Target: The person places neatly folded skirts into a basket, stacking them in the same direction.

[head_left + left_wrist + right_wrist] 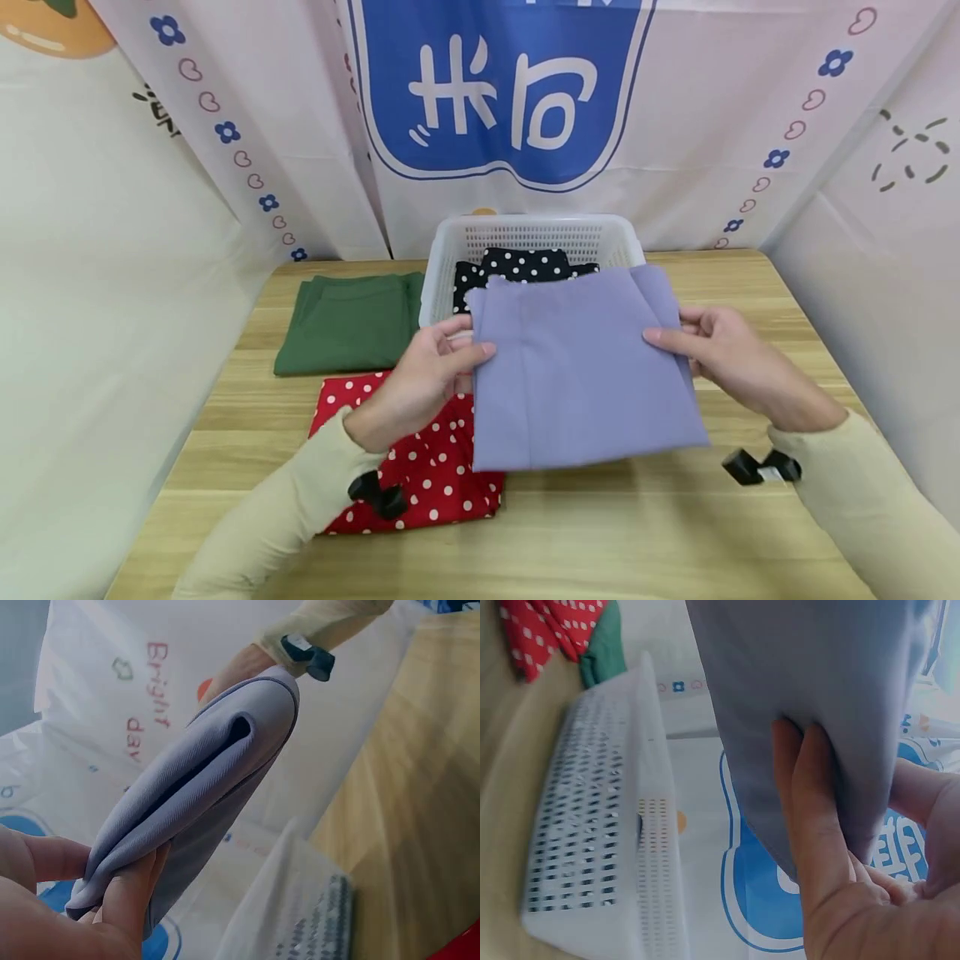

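Note:
A folded lavender cloth (585, 375) is held up over the table, in front of a white basket (442, 275). My left hand (427, 367) pinches its left edge, thumb on the near face and fingers behind. On the opposite edge, my right hand (723, 354) pinches it the same way. The left wrist view shows the folded layers of the lavender cloth (187, 772) end-on between thumb and fingers. In the right wrist view, fingers (814, 795) press against its far side. Black cloth with white dots (525, 264) lies inside the basket, partly hidden by the lavender cloth.
A folded green cloth (348, 321) lies left of the basket. Nearer, a red cloth with white dots (427, 475) rests on the wooden table (247, 458), partly under my left arm. Printed white curtains (300, 125) hang behind and at both sides.

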Tool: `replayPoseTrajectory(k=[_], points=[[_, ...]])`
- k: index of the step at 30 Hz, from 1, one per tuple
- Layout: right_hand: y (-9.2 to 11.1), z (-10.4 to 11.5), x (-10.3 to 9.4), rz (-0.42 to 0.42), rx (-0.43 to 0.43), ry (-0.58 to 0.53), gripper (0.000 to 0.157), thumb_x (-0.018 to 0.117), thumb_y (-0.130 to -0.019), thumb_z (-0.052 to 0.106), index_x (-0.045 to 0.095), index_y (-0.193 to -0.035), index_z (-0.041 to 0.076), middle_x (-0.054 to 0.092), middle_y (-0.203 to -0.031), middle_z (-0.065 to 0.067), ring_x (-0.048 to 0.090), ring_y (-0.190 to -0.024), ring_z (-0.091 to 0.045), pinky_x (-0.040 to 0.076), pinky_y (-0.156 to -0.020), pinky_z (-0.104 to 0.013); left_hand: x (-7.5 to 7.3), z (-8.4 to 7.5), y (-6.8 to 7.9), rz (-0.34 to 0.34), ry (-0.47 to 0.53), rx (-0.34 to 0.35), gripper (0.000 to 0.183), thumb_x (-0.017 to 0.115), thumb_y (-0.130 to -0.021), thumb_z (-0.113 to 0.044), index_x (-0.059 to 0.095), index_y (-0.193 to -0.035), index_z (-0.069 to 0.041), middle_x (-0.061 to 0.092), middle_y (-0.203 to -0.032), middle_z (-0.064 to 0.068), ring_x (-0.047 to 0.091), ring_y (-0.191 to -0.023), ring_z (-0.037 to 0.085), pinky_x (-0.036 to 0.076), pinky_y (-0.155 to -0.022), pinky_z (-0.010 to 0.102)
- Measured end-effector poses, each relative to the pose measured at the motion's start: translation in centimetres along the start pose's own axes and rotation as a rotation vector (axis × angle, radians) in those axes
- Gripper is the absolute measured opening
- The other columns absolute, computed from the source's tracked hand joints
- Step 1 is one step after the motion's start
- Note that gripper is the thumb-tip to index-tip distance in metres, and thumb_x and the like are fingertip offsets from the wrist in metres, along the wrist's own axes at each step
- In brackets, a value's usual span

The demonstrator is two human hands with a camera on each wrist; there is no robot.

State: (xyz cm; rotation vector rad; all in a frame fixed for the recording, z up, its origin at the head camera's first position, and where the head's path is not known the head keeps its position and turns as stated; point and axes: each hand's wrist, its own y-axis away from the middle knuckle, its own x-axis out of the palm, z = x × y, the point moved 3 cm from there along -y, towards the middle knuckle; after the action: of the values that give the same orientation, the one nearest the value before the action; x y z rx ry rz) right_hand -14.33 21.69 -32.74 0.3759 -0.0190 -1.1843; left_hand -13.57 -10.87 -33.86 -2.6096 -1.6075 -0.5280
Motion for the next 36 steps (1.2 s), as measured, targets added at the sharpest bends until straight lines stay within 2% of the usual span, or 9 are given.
replayPoseTrajectory(k=[5,12,17,23,26,28,31,33,36], points=[[-3.3,2.5,-0.2,-0.007,-0.054,-0.081,0.064,0.064,-0.094,0.025,0.038,-0.146,-0.001,0.071,-0.112,0.004,0.072,-0.095,-0.015,0.061,-0.08,-0.036,-2.0,-2.3,-2.2,-0.053,0.004,0.029,0.04,0.057,-0.096,-0.009,0.047,-0.135,-0.003,0.074,-0.102,0.005,0.07,-0.077,0.009,0.061,-0.076,0.031],[-7.9,4.2,-0.8,-0.088,-0.022,-0.096,0.064,0.069,-0.089,0.031,0.047,-0.14,0.001,0.069,-0.11,0.003,0.071,-0.092,-0.012,0.06,-0.08,-0.031,-4.6,-4.2,-6.0,-0.159,-0.033,0.038,0.041,0.059,-0.095,-0.008,0.051,-0.134,-0.002,0.072,-0.093,0.005,0.062,-0.063,0.007,0.061,-0.072,0.028],[-10.8,4.2,-1.5,-0.128,0.033,-0.078,0.064,0.07,-0.088,0.035,0.049,-0.139,0.003,0.06,-0.12,-0.002,0.07,-0.092,-0.008,0.059,-0.081,-0.026,-6.3,-4.4,-9.1,-0.245,-0.091,0.017,0.038,0.061,-0.094,-0.01,0.055,-0.131,-0.004,0.065,-0.076,0.001,0.039,-0.051,0.007,0.054,-0.061,0.02],[-14.0,2.8,-1.8,-0.16,0.091,-0.071,0.06,0.067,-0.091,0.031,0.048,-0.139,0.001,0.055,-0.126,-0.006,0.067,-0.093,-0.006,0.058,-0.081,-0.023,-8.3,-3.3,-12.6,-0.351,-0.157,-0.029,0.028,0.063,-0.092,-0.011,0.062,-0.12,-0.005,0.059,-0.071,-0.002,0.041,-0.052,0.006,0.045,-0.054,0.018],[-15.2,2.1,-1.7,-0.166,0.098,-0.083,0.059,0.066,-0.092,0.027,0.045,-0.14,0.0,0.056,-0.124,-0.007,0.067,-0.093,-0.006,0.058,-0.083,-0.023,-8.8,-2.7,-14.2,-0.398,-0.199,-0.054,0.028,0.064,-0.092,-0.011,0.064,-0.119,-0.005,0.061,-0.079,-0.001,0.05,-0.058,0.005,0.047,-0.057,0.018],[-15.8,1.7,-1.7,-0.176,0.094,-0.088,0.056,0.065,-0.093,0.025,0.046,-0.138,-0.001,0.058,-0.12,-0.006,0.067,-0.091,-0.006,0.059,-0.082,-0.023,-8.8,-2.5,-15.1,-0.421,-0.227,-0.072,0.034,0.064,-0.092,-0.012,0.062,-0.125,-0.005,0.066,-0.095,0.002,0.06,-0.071,0.006,0.055,-0.068,0.021],[-16.4,1.1,-1.8,-0.199,0.079,-0.055,0.048,0.063,-0.094,0.023,0.049,-0.131,-0.003,0.058,-0.112,-0.006,0.066,-0.088,-0.006,0.059,-0.081,-0.024,-8.7,-2.3,-16.0,-0.426,-0.299,-0.092,0.036,0.064,-0.093,-0.013,0.06,-0.128,-0.005,0.062,-0.119,0.008,0.063,-0.094,0.012,0.057,-0.087,0.032],[-16.4,0.8,-2.0,-0.21,0.073,0.025,0.044,0.062,-0.094,0.022,0.05,-0.127,-0.005,0.057,-0.107,-0.007,0.064,-0.088,-0.009,0.059,-0.084,-0.028,-8.8,-2.3,-16.2,-0.413,-0.386,-0.092,0.034,0.062,-0.093,-0.014,0.061,-0.125,-0.002,0.059,-0.125,0.01,0.06,-0.101,0.016,0.055,-0.093,0.035],[-15.9,0.8,-2.2,-0.198,0.063,0.208,0.048,0.06,-0.095,0.023,0.049,-0.13,-0.007,0.059,-0.113,-0.013,0.064,-0.1,-0.021,0.056,-0.094,-0.036,-9.5,-2.7,-15.6,-0.398,-0.577,-0.065,0.032,0.059,-0.094,-0.015,0.06,-0.122,-0.001,0.06,-0.124,0.012,0.06,-0.106,0.019,0.054,-0.095,0.036]])
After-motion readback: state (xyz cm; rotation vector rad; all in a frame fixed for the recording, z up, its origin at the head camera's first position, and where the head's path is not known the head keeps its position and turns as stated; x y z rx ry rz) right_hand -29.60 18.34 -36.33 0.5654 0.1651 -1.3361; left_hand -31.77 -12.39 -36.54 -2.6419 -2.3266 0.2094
